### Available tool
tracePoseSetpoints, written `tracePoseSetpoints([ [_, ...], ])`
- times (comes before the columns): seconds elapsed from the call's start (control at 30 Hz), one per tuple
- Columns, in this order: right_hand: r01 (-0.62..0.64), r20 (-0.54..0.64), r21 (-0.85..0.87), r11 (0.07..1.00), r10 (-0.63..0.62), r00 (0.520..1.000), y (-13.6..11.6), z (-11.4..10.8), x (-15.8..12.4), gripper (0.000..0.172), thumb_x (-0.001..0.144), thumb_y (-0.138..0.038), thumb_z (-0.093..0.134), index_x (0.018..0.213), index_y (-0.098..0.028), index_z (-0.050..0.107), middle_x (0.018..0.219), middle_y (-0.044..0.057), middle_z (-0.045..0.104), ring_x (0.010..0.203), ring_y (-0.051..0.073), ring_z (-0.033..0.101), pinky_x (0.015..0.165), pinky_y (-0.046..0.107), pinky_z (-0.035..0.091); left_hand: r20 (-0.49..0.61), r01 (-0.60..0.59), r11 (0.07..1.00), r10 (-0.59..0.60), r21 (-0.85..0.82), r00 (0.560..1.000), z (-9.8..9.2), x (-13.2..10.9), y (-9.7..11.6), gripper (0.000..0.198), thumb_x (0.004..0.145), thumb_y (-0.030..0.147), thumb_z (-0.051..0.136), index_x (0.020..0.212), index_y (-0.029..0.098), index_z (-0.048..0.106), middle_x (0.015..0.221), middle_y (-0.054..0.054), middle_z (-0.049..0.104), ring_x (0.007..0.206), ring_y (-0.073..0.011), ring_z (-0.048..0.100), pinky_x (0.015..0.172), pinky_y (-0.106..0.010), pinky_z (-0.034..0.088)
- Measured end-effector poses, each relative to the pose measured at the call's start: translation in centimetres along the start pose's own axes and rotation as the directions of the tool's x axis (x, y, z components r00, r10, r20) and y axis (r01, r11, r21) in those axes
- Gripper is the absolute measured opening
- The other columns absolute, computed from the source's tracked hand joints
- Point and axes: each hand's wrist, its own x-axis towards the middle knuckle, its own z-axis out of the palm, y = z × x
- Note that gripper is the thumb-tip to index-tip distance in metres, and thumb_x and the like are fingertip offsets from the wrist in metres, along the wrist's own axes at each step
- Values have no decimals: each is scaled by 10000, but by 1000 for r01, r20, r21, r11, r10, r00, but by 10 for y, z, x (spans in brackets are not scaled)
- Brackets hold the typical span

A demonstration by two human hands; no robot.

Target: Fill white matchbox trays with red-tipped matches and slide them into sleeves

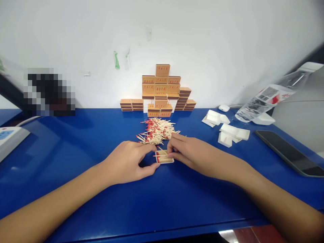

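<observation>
A small white matchbox tray [165,157] lies on the blue table [162,202], partly filled with red-tipped matches. My left hand [128,162] rests beside its left end, thumb and fingers curled around that end. My right hand [186,150] is at the tray's right side, fingers pinched together on the matches in it. Just behind the tray spreads a loose pile of matches [157,131].
Stacked orange matchboxes [159,91] stand against the white wall. Empty white trays [229,130] lie to the right, with a plastic bottle [268,98], a white earbud case [223,108] and a dark phone [288,152]. A white device [10,136] sits at the left edge.
</observation>
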Motion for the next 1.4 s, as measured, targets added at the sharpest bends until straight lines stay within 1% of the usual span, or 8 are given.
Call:
tracePoseSetpoints([
  [0.13,26,-21,5,1000,-26,999,-3,3,0,162,1098,-285,527,984,-201,606,1067,42,657,786,168,603,691,319,400,9,-10,1000,10,-2,1000,0,0,-1,279,925,394,691,1107,191,745,596,57,575,513,-122,539,550,-249,363],
  [0.37,36,-104,-9,999,-37,994,-3,9,6,196,1076,-299,567,921,-191,618,1013,39,655,804,163,593,710,316,402,-4,-32,999,32,6,999,1,1,0,262,920,371,702,1092,178,749,595,55,575,508,-119,534,547,-246,367],
  [0.6,57,-182,24,998,-52,982,7,-8,0,151,1057,-239,583,921,-195,630,984,33,642,790,149,570,679,285,402,-14,-18,1000,18,22,1000,0,0,-1,285,923,388,700,1112,182,753,599,53,584,516,-122,550,549,-251,372],
  [0.7,92,-154,29,995,-87,984,7,-11,-2,148,1059,-278,604,949,-203,671,972,30,640,785,150,577,675,284,404,-12,-5,1000,5,23,1000,0,0,-1,283,921,388,701,1111,185,755,590,55,575,513,-122,544,547,-251,370],
  [0.87,129,-70,-16,992,-129,989,-1,-6,-2,93,1040,-224,630,996,-203,709,997,33,638,813,159,599,696,297,416,5,5,1000,-5,17,1000,-1,1,-1,285,913,385,705,1109,184,755,599,56,578,513,-121,547,541,-253,374],
  [1.07,89,-101,-48,995,-94,990,1,-1,-2,70,1038,-225,627,1043,-204,694,1031,37,658,830,167,613,709,307,425,1,-6,1000,6,21,1000,-1,-1,0,279,921,399,696,1101,193,750,607,53,594,524,-122,551,551,-252,379],
  [1.23,66,-49,-51,997,-69,996,0,-2,-3,109,1041,-204,598,983,-189,689,1000,44,657,826,175,612,717,317,435,3,-11,1000,11,15,1000,0,0,1,267,915,385,702,1091,190,749,596,60,580,511,-117,542,543,-251,379],
  [1.4,77,-51,-9,997,-78,996,-5,-2,-3,112,1032,-194,598,982,-198,698,1016,46,664,813,167,615,701,311,427,-2,-20,1000,20,8,1000,-1,1,1,271,913,382,701,1088,180,748,592,62,570,508,-118,543,537,-253,382],
])
